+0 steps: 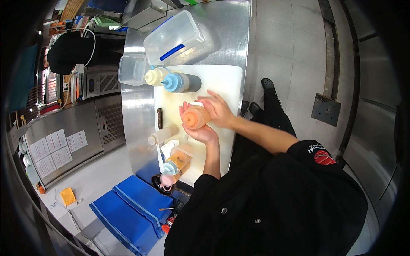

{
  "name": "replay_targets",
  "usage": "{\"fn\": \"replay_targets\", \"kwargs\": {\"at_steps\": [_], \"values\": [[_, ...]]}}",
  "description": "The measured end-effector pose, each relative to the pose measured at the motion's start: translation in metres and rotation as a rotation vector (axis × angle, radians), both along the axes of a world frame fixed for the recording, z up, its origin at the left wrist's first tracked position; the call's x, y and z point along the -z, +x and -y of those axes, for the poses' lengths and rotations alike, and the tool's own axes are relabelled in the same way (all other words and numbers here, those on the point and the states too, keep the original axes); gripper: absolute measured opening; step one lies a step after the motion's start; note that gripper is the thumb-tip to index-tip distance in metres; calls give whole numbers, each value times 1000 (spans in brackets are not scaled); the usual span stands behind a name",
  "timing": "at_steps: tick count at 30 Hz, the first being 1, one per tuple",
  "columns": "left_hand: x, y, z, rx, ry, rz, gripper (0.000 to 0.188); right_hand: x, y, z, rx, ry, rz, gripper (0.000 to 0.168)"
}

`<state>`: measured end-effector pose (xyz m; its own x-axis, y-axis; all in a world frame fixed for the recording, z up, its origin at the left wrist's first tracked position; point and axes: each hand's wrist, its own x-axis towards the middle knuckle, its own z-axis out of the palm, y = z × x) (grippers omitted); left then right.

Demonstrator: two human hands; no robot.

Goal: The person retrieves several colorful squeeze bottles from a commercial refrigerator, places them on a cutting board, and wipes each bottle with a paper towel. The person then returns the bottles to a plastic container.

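My left hand (203,132) is wrapped around a clear squeeze bottle (203,116) of orange sauce, its round end turned up towards me. My right hand (219,108) presses a white cloth or paper wipe (196,104) against the bottle's side, fingers partly blurred. Below both hands lies a white cutting board (224,78). Beyond them, a squeeze bottle with a blue cap (184,82) and dark contents lies beside a cream-coloured squeeze bottle (154,76). Near my left forearm are a pale squeeze bottle (164,135), a crumpled white paper (169,148) and a yellow-orange sauce bottle (180,159).
A knife with a brown handle (159,118) rests at the board's far edge. Clear plastic containers (176,35) (132,68) stand on the steel table (137,105). Blue lidded bins (128,214) are to my left. Another person in black (72,52) stands across the aisle.
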<state>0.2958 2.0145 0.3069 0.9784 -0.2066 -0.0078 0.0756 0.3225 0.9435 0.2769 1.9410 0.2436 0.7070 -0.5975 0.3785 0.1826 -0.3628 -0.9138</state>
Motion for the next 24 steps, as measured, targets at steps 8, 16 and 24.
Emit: {"fn": "replay_targets", "kwargs": {"at_steps": [8, 16, 24], "values": [[-1, 20, -11, 54, -140, -141, 56, -81, -12, -3, -93, 479, 151, 39], [5, -5, -16, 15, -31, -140, 61, -13, -17, 2, -115, 301, -121, 38], [8, -2, -16, 130, 26, -66, 58, -12, -24, -18, 3, 203, -19, 38]]}}
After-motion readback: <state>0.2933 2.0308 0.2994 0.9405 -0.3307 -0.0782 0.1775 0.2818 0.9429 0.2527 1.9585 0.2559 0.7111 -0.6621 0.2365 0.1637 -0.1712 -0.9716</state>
